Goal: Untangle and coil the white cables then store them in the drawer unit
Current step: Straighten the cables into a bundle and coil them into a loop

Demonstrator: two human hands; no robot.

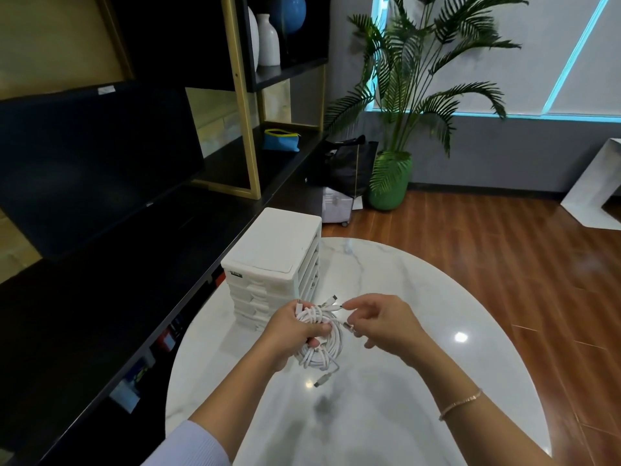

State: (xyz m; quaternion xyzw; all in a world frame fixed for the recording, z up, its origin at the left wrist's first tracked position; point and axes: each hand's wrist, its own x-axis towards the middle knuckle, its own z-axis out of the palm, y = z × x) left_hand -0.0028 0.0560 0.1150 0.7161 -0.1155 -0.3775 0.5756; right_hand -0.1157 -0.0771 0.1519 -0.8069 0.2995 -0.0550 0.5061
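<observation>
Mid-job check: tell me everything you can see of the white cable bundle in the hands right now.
The white cable bundle is a rough coil of thin, smooth cords, held above the marble table just in front of the white drawer unit. The left hand grips the loops; the right hand pinches plug ends near the top. One plug dangles below.

Label on the drawer unit (273, 260) illegible; coiled cables (319, 341) partly behind left-hand fingers (314, 329).
</observation>
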